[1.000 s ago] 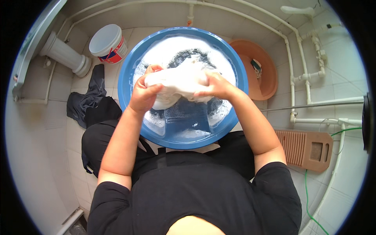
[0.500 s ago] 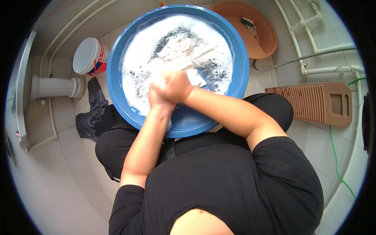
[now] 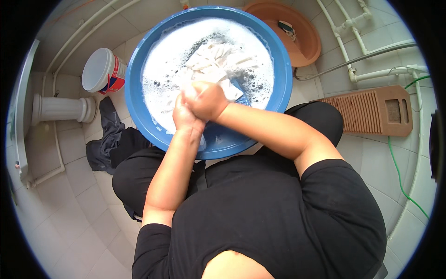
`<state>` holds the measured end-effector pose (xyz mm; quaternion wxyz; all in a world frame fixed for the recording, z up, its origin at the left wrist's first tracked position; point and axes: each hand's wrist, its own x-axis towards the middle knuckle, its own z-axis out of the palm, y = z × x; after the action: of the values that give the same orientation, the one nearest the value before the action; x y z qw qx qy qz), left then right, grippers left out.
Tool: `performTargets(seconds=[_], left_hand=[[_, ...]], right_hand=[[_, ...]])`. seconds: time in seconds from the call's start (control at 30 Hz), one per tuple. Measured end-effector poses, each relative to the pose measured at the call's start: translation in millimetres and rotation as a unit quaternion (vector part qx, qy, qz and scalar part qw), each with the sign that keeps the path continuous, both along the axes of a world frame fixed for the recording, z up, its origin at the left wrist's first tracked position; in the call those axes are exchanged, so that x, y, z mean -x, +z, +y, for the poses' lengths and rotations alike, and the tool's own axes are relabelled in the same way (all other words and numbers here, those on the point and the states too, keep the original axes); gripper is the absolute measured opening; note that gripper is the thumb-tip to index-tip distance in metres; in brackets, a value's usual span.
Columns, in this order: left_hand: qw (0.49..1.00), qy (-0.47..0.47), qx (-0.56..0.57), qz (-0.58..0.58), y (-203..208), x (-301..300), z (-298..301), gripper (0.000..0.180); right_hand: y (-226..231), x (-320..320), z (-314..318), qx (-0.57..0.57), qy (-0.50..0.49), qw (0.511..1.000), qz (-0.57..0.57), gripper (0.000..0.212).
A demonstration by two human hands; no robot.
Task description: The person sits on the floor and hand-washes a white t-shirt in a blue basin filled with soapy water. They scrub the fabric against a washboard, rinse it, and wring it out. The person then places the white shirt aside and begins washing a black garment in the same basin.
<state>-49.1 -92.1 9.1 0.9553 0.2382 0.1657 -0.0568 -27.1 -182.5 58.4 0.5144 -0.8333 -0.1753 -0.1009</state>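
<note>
1. Basin of blue plastic, wide and round, stands close before the person, by the bent knees. White foam covers much of its water; a strong push could send some over the near rim.

2. At left, near the left knee, a crumpled dark grey cloth lies on the tiles. At right, beside the right knee, is a brown rectangular ribbed board.

3. Over the near part of the basin, the left hand and the right hand are pressed together, both narrow, seemingly around a gathered piece of fabric. Bright light hides what lies between them. Soapy skin could let this piece slip, or the knuckles could rub each other sore.

4. Just beyond, the wrinkled white cloth lies in the foam, in the middle of the basin. If pulled unevenly, it may stretch or twist.

5. Farther away are a white plastic bucket at left and a round terracotta-coloured basin at right.
</note>
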Motion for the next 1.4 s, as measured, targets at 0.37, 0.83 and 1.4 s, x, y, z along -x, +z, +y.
performTargets(seconds=[0.37, 0.83, 1.4], left_hand=[[0.956, -0.197, -0.216, 0.009, 66, 0, 5, 0.028], [0.957, 0.057, 0.237, -0.159, -42, -20, 121, 0.03], [0.959, 0.245, -0.123, 0.068, 13, -28, 70, 0.055]], right_hand=[[11, -66, -48, 0.156, 0.125, 0.977, 0.079, 0.032], [41, -106, -17, 0.086, 0.202, 0.958, 0.184, 0.03], [-62, -134, 77, 0.372, 0.177, 0.907, 0.081, 0.033]])
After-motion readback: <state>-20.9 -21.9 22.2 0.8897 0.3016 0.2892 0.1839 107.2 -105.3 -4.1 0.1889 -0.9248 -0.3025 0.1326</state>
